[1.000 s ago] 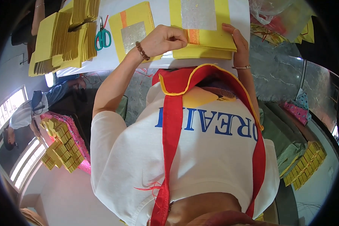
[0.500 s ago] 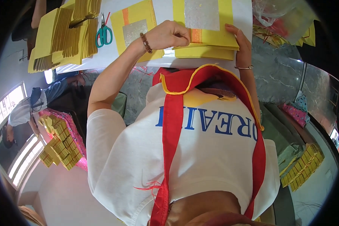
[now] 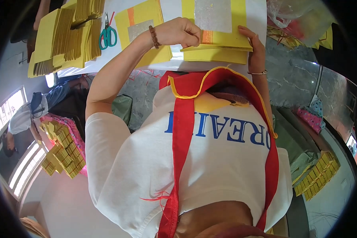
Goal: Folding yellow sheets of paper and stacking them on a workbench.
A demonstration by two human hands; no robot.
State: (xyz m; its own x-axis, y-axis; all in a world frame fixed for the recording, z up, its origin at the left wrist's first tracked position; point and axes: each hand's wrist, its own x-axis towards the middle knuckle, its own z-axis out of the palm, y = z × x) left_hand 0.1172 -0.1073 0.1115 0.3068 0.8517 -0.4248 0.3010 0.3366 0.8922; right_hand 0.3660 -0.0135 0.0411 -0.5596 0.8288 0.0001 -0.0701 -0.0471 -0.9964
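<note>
- Yellow paper stack lay on the white desk;
- left hand curled over its left side;
- right hand touched its right edge;
- whether either gripped it, I couldn't tell.

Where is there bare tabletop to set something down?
Bare white tabletop shows below the teal-handled metal scissors, and narrowly between the left flat yellow paper stack and the right yellow stack. Crowded: the upper left, filled by fanned yellow paper bundles.
</note>
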